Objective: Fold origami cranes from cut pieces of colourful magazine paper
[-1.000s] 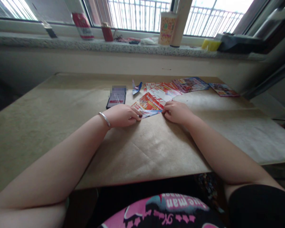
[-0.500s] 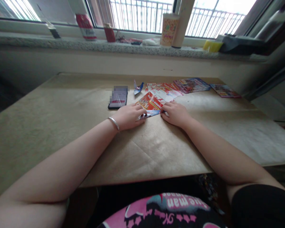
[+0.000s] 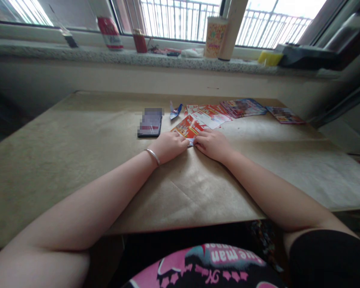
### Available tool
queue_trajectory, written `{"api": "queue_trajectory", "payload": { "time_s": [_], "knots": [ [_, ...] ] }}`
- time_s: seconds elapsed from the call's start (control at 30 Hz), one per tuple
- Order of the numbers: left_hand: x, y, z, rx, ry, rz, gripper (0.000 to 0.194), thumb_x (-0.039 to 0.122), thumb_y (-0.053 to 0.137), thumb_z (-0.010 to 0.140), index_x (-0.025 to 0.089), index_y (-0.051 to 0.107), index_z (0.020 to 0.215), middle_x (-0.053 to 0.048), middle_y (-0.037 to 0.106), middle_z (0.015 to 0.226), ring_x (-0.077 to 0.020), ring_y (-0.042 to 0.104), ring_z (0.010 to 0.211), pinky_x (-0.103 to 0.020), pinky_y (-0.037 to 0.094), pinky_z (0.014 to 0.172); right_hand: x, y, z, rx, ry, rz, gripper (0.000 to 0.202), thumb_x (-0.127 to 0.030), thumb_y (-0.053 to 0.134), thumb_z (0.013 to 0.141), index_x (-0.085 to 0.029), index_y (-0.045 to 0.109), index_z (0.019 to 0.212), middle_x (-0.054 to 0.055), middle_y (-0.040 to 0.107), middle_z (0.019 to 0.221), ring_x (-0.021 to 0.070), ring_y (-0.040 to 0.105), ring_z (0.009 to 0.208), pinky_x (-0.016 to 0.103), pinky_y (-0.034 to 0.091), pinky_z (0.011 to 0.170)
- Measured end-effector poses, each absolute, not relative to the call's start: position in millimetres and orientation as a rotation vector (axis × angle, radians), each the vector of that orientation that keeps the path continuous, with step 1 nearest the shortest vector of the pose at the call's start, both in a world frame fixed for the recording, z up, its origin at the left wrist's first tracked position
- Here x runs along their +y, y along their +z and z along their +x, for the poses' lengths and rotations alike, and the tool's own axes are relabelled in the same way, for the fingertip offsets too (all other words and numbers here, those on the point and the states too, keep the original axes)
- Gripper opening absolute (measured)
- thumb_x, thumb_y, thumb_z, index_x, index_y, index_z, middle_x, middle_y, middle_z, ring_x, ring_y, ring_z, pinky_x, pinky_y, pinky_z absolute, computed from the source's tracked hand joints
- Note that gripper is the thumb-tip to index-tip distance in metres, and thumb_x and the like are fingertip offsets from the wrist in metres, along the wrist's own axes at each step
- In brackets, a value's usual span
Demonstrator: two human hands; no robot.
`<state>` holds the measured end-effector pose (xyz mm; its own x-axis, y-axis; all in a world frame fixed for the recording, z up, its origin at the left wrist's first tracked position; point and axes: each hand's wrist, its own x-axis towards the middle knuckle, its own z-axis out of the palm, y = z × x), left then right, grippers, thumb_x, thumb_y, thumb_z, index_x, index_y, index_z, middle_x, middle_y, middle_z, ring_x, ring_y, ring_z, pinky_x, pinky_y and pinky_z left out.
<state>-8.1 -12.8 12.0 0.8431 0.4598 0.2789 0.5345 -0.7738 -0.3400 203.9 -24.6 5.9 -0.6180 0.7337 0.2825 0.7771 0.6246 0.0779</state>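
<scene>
On the table (image 3: 63, 160), at twelve o'clock, the left hand (image 3: 171, 146) and right hand (image 3: 213, 145) have slid closer together — fingertips just beside each other on the six-o'clock edge of the red flyer (image 3: 188, 127), pinching or merely pressing, I cannot tell — apparently flattening its folded strip (image 3: 191, 141).

Silver bangle (image 3: 154, 155) — black, pink-printed shirt (image 3: 210, 267)
</scene>
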Motion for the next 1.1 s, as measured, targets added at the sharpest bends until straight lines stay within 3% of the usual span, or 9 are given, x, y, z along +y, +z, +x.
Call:
{"api": "queue_trajectory", "payload": {
  "time_s": [0.3,0.53,0.8,1.1],
  "knots": [
    [-15.2,8.2,-5.8,-0.953,-0.453,-2.509,0.024,0.024,0.042,0.094,0.015,0.062,0.082,-0.007,0.069,0.075,-0.0175,0.063,0.066,-0.028,0.039,0.056,-35.4,8.0,192.5,-2.388,-0.168,-1.331,0.016,-0.024,0.049,0.088,-0.021,0.065,0.088,0.006,0.069,0.095,0.0223,0.057,0.096,0.032,0.040,0.084],
    [-18.0,10.6,-5.9,-0.876,-0.614,-2.603,0.030,0.038,0.042,0.098,0.022,0.067,0.092,-0.004,0.071,0.095,-0.0208,0.059,0.091,-0.035,0.042,0.079,-37.2,6.4,188.3,-2.233,-0.004,-1.273,0.007,-0.022,0.053,0.082,-0.022,0.060,0.080,0.004,0.066,0.090,0.0198,0.057,0.091,0.029,0.042,0.082],
    [-20.7,10.1,-4.6,-0.899,-0.749,-2.562,0.032,0.035,0.046,0.096,0.020,0.065,0.074,-0.004,0.069,0.084,-0.0211,0.055,0.086,-0.038,0.037,0.079,-33.2,4.6,199.9,-2.240,-0.004,-1.160,0.005,-0.018,0.056,0.075,-0.022,0.056,0.073,0.003,0.064,0.082,0.0194,0.057,0.082,0.030,0.043,0.074],
    [-19.8,8.3,-7.0,-0.950,-0.726,-2.505,0.025,0.031,0.047,0.094,0.020,0.063,0.078,-0.004,0.068,0.084,-0.0213,0.056,0.084,-0.038,0.036,0.079,-26.2,5.4,228.2,-2.251,0.019,-1.123,0.006,-0.017,0.058,0.071,-0.022,0.056,0.071,0.002,0.063,0.076,0.0189,0.056,0.077,0.030,0.043,0.073]
  ]
}}
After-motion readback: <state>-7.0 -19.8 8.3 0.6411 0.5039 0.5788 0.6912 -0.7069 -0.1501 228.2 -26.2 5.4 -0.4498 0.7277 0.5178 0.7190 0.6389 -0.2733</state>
